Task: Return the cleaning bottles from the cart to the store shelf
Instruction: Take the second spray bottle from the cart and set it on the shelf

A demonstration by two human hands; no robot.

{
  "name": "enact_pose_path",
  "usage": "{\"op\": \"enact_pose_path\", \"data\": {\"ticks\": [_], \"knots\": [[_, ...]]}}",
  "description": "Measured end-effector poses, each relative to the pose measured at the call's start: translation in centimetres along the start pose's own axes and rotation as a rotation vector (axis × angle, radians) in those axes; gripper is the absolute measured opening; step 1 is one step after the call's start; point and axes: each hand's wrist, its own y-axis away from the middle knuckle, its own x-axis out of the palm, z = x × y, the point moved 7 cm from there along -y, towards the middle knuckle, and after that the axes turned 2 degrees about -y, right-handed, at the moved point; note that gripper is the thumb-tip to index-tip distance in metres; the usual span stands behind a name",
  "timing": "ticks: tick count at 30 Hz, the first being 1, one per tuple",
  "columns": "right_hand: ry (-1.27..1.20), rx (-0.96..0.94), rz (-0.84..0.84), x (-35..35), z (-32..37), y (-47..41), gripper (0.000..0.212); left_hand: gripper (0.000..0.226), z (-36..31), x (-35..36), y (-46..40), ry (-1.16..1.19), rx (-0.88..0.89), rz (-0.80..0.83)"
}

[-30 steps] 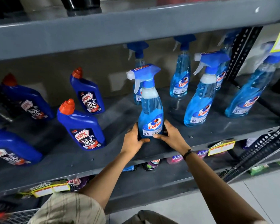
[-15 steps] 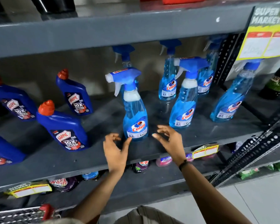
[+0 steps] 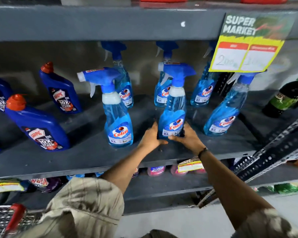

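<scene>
Grey metal store shelf (image 3: 86, 160) carries upright spray bottles. Left hand (image 3: 150, 137) and right hand (image 3: 187, 139) clamp their fingers on both sides of one spray bottle (image 3: 173, 115), standing near the front edge, beside another spray bottle (image 3: 118, 124).

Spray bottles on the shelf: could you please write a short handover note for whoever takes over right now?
Left hand and right hand both clasp the base of the middle front Colin spray bottle, standing upright on the grey shelf.
Done: another front spray bottle stands free to its left; more stand behind and to the right.
Left: let go; the cart at lower left barely shows, so check it for remaining bottles.
</scene>
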Motion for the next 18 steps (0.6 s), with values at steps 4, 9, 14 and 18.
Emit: {"op": "enact_pose_path", "data": {"ticks": [4,9,14,18], "knots": [[-0.023,0.000,0.017,-0.3,-0.7,-0.2,0.070,0.081,0.1,0.5,-0.5,0.015,0.000,-0.069],[-0.042,0.003,0.029,-1.2,-2.0,0.2,0.072,0.079,-0.5,1.7,-0.2,0.025,0.026,-0.069],[-0.043,0.010,-0.006,-1.4,-1.9,0.7,0.066,0.064,-0.2,1.5,0.5,0.025,0.023,-0.108],[-0.101,0.030,-0.208,-2.1,-1.7,3.0,0.068,0.053,0.6,-0.2,2.8,0.011,0.048,-0.185]]}}
